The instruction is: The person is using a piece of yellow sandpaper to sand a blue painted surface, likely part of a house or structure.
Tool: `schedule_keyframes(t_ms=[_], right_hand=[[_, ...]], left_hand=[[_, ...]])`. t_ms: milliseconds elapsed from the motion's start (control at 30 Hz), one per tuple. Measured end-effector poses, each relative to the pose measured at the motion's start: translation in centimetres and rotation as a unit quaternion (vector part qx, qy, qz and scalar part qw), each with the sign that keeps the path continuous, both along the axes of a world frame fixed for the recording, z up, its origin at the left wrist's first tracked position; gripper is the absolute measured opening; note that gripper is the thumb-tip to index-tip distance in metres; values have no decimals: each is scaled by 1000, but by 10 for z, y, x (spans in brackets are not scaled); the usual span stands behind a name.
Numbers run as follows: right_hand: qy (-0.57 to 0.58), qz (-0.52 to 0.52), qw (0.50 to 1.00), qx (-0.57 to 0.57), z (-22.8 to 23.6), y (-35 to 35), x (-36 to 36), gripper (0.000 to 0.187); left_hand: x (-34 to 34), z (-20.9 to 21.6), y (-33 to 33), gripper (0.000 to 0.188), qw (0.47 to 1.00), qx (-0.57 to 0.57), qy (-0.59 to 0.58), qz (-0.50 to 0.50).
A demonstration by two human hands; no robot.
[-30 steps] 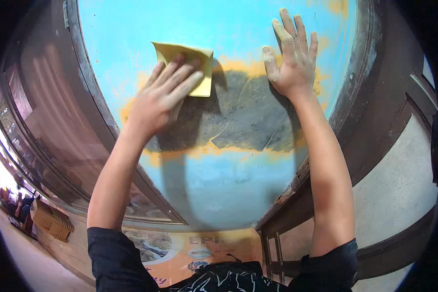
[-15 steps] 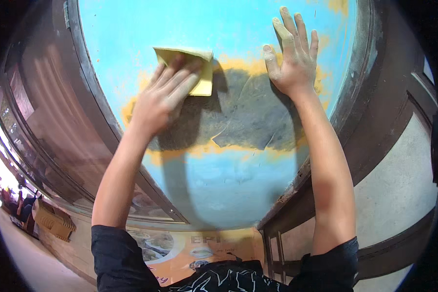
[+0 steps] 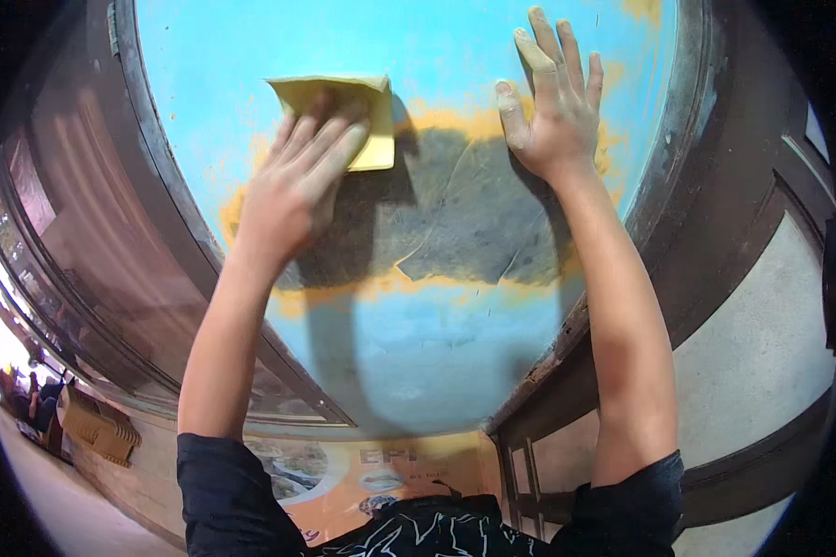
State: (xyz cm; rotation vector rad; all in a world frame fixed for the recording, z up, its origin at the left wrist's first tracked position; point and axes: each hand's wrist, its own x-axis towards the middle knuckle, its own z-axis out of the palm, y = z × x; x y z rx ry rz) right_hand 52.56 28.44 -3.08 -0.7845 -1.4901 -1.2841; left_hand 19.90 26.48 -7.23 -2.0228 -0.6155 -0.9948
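Observation:
Under the fingers of my left hand is a folded sheet of yellow sandpaper, with its upper edge standing off the surface. The hand presses it against a turquoise painted panel, at the upper left of a dark grey, rough patch ringed with orange-yellow. My right hand lies on the panel at the patch's upper right, fingers spread and holding nothing. Pale dust coats its fingers. The side of the sandpaper that faces the panel is hidden.
Dark frame edges border the panel on the left and right. Orange printed cardboard lies below the panel. A brown cardboard box stands at the lower left. Brown slatted woodwork with pale panels rises at the right.
My left hand and the sandpaper have shifted slightly left and up across the panel. My right hand stays spread in about the same place. The whole view has moved a little.

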Motion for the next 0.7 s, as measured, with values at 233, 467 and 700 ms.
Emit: schedule_keyframes(t_ms=[233, 467, 700], right_hand=[[47, -4, 990, -131, -12, -19, -28, 59], [28, -21, 994, -102, -17, -10, -26, 58], [4, 5, 1000, -2, -21, 2, -19, 54]], left_hand=[[-14, 23, 24, 49, 991, 74, -111, -11], [-17, -9, 21, 51, 996, 36, -78, 27], [-23, -34, 8, 49, 997, -5, 68, 35]])
